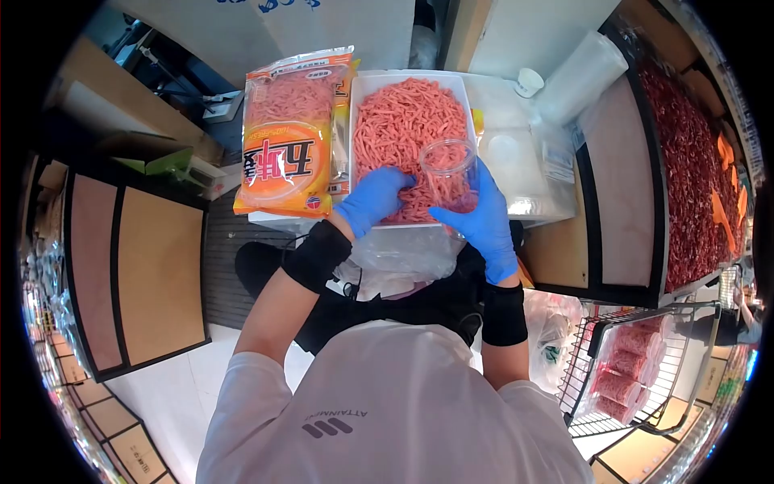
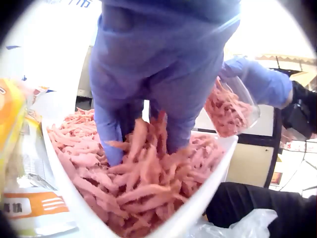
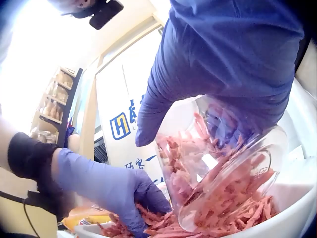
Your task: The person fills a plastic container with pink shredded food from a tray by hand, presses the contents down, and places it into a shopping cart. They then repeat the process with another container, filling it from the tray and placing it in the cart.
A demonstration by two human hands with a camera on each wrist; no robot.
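Note:
Pink shredded strips (image 1: pixel 407 113), which look like dried meat or seafood, fill a white rectangular tub (image 1: pixel 411 74). My blue-gloved left hand (image 1: pixel 372 199) reaches into the near left part of the heap, its fingers curled around a bunch of strips (image 2: pixel 141 148). A clear plastic jar (image 1: pixel 446 161) is in my gloved right hand (image 1: pixel 484 222), thumb and fingers on opposite sides of it. The jar tilts low over the right half of the heap. Strips lie inside it, as the right wrist view shows; some right fingers are behind the clear wall.
A sealed orange-yellow bag (image 1: pixel 286 137) of strips leans left of the tub. On the right are clear plastic lids or sheets (image 1: pixel 512 161), a plastic roll (image 1: pixel 580 77) and a white cup (image 1: pixel 529 82). A wire basket (image 1: pixel 588 363) with filled jars (image 1: pixel 629 363) stands lower right.

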